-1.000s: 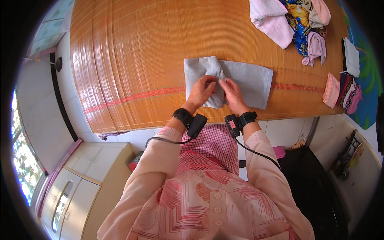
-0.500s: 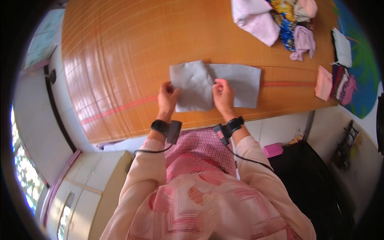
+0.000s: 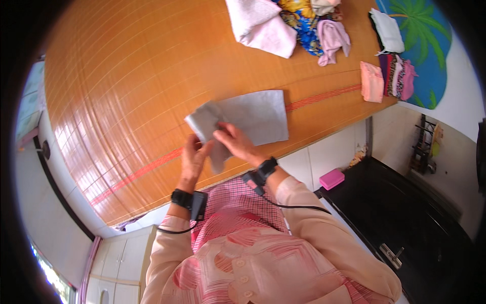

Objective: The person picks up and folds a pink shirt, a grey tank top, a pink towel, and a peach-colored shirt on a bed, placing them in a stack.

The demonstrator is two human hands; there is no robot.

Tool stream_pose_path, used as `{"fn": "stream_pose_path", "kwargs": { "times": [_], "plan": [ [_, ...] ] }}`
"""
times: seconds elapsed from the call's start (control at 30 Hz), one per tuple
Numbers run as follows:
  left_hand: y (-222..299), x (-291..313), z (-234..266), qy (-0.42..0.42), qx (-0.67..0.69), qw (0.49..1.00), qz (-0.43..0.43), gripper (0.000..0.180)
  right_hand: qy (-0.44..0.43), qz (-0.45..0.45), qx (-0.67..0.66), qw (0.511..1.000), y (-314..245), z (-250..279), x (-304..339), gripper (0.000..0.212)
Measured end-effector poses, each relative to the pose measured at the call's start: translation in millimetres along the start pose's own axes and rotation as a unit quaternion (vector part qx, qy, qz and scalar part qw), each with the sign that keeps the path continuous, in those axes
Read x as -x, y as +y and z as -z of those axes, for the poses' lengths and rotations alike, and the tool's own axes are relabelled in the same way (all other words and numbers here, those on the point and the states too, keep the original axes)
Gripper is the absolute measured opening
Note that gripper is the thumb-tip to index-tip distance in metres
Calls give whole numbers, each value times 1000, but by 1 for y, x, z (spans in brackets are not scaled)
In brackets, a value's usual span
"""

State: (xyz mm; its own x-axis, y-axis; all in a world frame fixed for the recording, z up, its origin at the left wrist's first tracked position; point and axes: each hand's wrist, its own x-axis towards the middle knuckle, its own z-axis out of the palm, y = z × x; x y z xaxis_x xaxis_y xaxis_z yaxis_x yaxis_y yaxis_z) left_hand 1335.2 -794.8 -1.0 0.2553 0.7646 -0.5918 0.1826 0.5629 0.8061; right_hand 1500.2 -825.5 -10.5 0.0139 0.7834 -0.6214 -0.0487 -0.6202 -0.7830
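Observation:
A grey cloth (image 3: 260, 116) lies on the orange mat, its right part flat and its left part bunched and folded over, with a piece hanging toward me. At its lower left edge is my left hand (image 3: 192, 161), thumb and fingers closed about the cloth's edge. My right hand (image 3: 238, 143) reaches over the fold from the right and pinches the fabric near the middle; the hand covers part of it. Motion smears the folded part somewhat.
The shiny orange mat (image 3: 126, 91) covers the raised surface before me. Toward the back lie a pale pink cloth (image 3: 266, 33), a blue-and-yellow patterned cloth (image 3: 306, 33) and a crumpled pink cloth (image 3: 332, 40). Folded cloths (image 3: 372, 82) sit at right. A pink box (image 3: 331, 179) rests beside a black surface.
The left part of the grey cloth is now smaller and more gathered. Both hands are closer together, my right one having moved left across the fold. The whole view has swung.

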Motion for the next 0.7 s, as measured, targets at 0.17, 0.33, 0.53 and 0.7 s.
{"fn": "stream_pose_path", "kwargs": {
  "times": [0.17,0.33,0.53,0.7],
  "plan": [
    [13,3,-41,-131,96,987,-5,27,-9,-26,-25,999,-4,39,12,50],
    [1,-13,-47,-105,-8,994,-17,24,53,-27,-27,998,15,82,6,40],
    [-30,-32,-26,-4,-89,996,8,27,121,-35,-50,991,20,119,10,42],
    [-36,-44,-41,-31,-95,995,-1,30,159,-24,20,987,35,134,8,42]
  ]
}}
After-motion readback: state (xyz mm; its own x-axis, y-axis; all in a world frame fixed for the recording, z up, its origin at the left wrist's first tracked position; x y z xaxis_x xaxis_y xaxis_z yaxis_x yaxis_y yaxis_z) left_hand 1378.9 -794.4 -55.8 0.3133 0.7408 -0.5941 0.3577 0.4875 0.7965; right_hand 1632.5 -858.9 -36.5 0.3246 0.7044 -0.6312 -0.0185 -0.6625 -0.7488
